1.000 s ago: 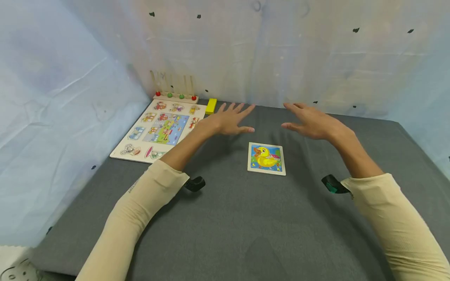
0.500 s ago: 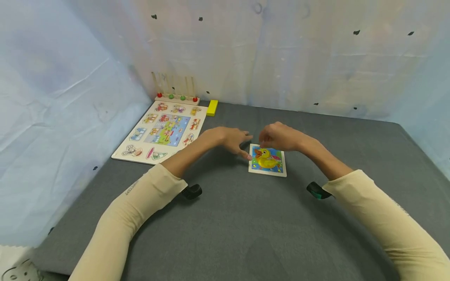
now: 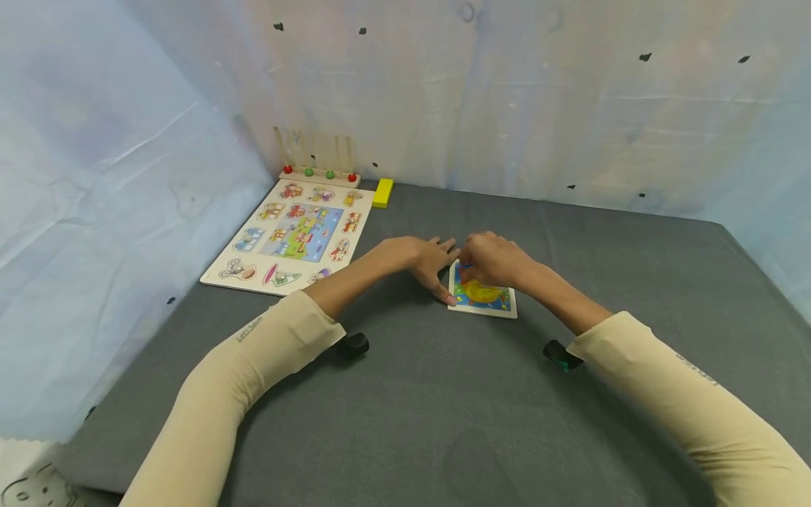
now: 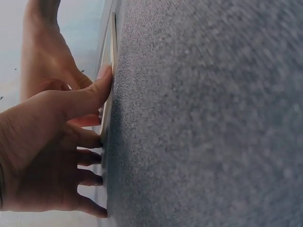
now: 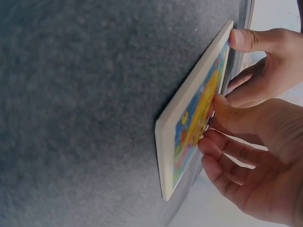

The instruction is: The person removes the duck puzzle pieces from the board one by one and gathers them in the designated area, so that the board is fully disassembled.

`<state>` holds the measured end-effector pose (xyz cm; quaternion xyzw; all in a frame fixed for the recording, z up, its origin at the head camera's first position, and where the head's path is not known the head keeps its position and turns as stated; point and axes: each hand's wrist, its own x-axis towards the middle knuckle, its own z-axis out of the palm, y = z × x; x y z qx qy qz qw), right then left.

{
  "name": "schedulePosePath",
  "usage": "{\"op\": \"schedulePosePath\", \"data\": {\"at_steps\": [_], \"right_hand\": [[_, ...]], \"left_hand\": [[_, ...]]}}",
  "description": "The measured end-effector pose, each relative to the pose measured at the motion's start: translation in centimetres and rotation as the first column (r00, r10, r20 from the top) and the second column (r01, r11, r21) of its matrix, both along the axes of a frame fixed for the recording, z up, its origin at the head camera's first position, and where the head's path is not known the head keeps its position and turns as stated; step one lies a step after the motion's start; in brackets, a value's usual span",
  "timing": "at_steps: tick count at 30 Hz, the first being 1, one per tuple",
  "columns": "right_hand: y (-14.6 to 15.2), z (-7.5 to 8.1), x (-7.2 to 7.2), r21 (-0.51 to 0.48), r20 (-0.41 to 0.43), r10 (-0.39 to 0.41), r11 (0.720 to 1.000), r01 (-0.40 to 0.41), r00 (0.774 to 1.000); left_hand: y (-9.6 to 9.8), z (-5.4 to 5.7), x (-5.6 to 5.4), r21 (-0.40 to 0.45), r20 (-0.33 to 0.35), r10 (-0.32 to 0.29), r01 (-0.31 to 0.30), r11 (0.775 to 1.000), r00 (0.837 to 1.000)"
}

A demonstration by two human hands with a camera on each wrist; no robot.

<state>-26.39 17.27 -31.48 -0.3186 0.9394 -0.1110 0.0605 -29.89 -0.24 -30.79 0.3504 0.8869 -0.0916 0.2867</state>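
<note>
A small square duck puzzle (image 3: 484,299) with a pale wooden frame lies flat on the grey table. My left hand (image 3: 429,265) rests at its left side, fingers spread and thumb touching the frame's near left corner. My right hand (image 3: 497,262) is over the puzzle's far left part, its curled fingertips down on the duck's head. In the right wrist view, thumb and fingers of the right hand (image 5: 258,156) pinch at a piece in the picture; a dark gap shows there. The left wrist view shows the puzzle's edge (image 4: 113,42) under the left thumb.
A large wooden picture board (image 3: 253,271) lies on the far left of the table (image 3: 405,408). Behind it stands a peg counter (image 3: 323,177) with red and green beads. A yellow block (image 3: 383,192) sits beside the board. Pale sheets (image 3: 507,91) hang around the table.
Both hands have come down and inward from above the table to the puzzle. The right hand's fingers have curled onto its face; the left thumb has reached the frame's corner.
</note>
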Motion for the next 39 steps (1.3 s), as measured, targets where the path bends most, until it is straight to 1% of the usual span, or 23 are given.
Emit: {"op": "schedulePosePath", "data": {"at_steps": [4,7,10,13,18,21,26,29,32,35,38,39], "right_hand": [[-0.1,0.2,-0.3,-0.012,0.009,0.014,1.0,-0.014,1.0],[-0.4,0.4,-0.6,0.014,0.015,0.01,1.0,-0.01,1.0],[-0.6,0.5,-0.7,0.057,0.021,-0.021,0.998,0.019,1.0],[-0.7,0.5,-0.7,0.096,0.018,-0.051,0.994,0.049,0.999],[-0.6,0.5,-0.5,0.107,0.008,-0.075,0.992,0.073,0.997],[-0.5,0.5,-0.3,0.074,-0.006,-0.064,0.995,0.064,0.998],[-0.4,0.5,-0.1,-0.04,-0.015,-0.009,0.999,0.008,1.0],[0.1,0.5,-0.1,-0.116,-0.015,0.035,0.993,-0.037,0.999],[1.1,1.1,-0.3,-0.177,-0.024,0.06,0.982,-0.063,0.998],[2.5,2.2,-0.5,-0.199,-0.041,0.026,0.979,-0.034,0.999],[4.2,3.6,-0.5,-0.215,-0.032,-0.031,0.976,0.023,0.999],[4.8,4.0,-0.5,-0.214,-0.017,-0.052,0.976,0.047,0.998]], "left_hand": [[0.1,0.2,-0.2,-0.039,0.007,-0.006,0.006,0.999,1.0],[0.2,0.4,-0.4,-0.077,0.014,-0.013,0.014,0.997,1.0],[0.4,0.5,-0.4,-0.106,0.024,-0.02,0.022,0.994,1.0],[0.5,0.6,-0.4,-0.117,0.029,-0.026,0.029,0.993,0.999],[0.5,0.6,-0.3,-0.118,0.035,-0.029,0.033,0.993,0.999],[0.4,0.7,-0.3,-0.122,0.048,-0.011,0.017,0.992,0.999],[0.3,0.8,-0.2,-0.136,0.058,0.009,-0.001,0.991,0.998],[0.3,0.5,-0.2,-0.12,0.058,0.004,0.003,0.993,0.998],[0.2,0.1,-0.1,-0.087,0.055,0.005,0.0,0.996,0.998],[0.0,-0.2,-0.1,-0.036,0.047,0.009,-0.007,0.999,0.999],[-0.2,-0.3,0.0,0.024,0.032,0.012,-0.013,1.0,0.999],[-0.2,-0.3,0.1,0.048,0.024,0.015,-0.016,0.999,1.0]]}}
